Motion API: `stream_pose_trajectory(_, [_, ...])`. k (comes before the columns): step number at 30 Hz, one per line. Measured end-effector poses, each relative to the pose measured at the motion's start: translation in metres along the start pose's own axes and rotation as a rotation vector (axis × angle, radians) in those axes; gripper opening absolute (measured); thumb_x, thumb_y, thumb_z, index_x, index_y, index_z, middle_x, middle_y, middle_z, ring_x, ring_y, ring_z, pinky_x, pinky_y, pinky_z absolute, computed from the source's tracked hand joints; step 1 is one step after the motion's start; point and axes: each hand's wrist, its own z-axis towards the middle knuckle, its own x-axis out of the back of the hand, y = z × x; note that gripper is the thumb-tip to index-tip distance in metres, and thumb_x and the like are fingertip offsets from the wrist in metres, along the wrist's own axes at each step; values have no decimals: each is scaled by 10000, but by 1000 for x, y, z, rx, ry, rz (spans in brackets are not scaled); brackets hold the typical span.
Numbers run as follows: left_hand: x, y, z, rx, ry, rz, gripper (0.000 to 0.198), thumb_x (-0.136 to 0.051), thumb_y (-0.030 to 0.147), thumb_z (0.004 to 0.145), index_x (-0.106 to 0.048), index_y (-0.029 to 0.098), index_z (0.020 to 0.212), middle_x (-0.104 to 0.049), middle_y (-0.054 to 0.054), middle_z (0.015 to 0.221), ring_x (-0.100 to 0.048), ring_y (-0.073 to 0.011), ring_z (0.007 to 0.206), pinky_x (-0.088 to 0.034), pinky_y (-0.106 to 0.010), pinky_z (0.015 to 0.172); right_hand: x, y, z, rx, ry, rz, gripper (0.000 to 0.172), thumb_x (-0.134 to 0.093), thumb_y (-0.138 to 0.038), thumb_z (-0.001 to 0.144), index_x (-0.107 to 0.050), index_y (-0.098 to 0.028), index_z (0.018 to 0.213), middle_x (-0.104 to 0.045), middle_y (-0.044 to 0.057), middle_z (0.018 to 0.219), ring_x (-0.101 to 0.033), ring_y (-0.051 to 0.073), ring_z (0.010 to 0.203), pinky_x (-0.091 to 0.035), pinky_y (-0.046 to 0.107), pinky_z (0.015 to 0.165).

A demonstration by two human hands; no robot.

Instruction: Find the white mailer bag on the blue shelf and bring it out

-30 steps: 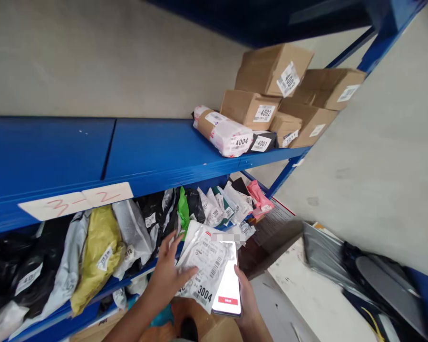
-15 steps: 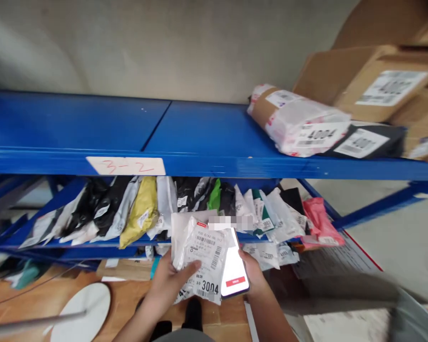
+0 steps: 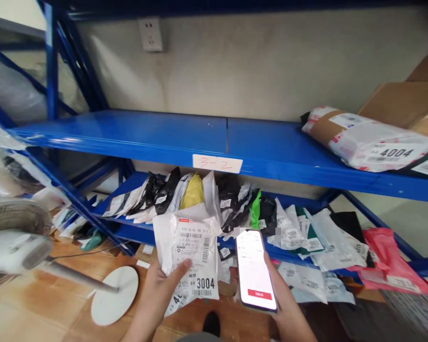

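My left hand (image 3: 159, 292) grips a white plastic mailer (image 3: 187, 251) with a printed label reading 3004, held upright in front of me. Another small packet shows behind it, lower in the same hand. My right hand (image 3: 283, 304) holds a smartphone (image 3: 255, 270) with a lit white screen and a red button near its bottom. Both are held in front of a blue metal shelf (image 3: 157, 137) that carries a paper tag (image 3: 217, 163) marked 3-2. Below it, a lower shelf holds a row of several bagged parcels (image 3: 235, 209) in white, black, yellow, green and pink.
At right on the upper shelf lie a wrapped parcel marked 4004 (image 3: 364, 140) and cardboard boxes (image 3: 406, 102). A white standing fan (image 3: 14, 237) with a round base (image 3: 114, 294) stands at left on the wooden floor. A wall socket (image 3: 150, 34) is above.
The view has swung left, so the boxes slid to the right edge and the fan came in. My hands have drawn apart: the phone now sits clear to the right of the mailer.
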Motion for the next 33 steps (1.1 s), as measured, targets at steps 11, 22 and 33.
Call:
stream_pose_trajectory(11, [121, 26, -52, -75, 156, -26, 690, -851, 491, 430, -569, 138, 951, -738, -129, 932, -697, -306, 843, -602, -326, 644, -66, 114, -21, 71, -153, -7, 498, -857, -382, 526, -680, -120, 911, -728, 145, 890, -680, 300, 773, -549, 431, 726])
stream_pose_trajectory(22, [207, 32, -80, -79, 275, -70, 752, -859, 498, 403, -578, 124, 991, -732, -154, 940, -698, -316, 828, -605, -323, 599, -107, 180, -57, 152, -487, -211, 750, -825, -205, 556, -524, -212, 1243, -613, 148, 1223, -603, 317, 1063, -499, 403, 857])
stream_pose_trajectory(33, [251, 43, -94, -17, 371, -116, 442, -769, 250, 635, -587, 144, 1023, -749, -88, 820, -706, -238, 685, -594, -286, 586, -153, 217, -82, 209, -602, -355, 981, -793, -179, 579, -267, -216, 1406, -636, 148, 1180, -600, 317, 1070, -486, 437, 866])
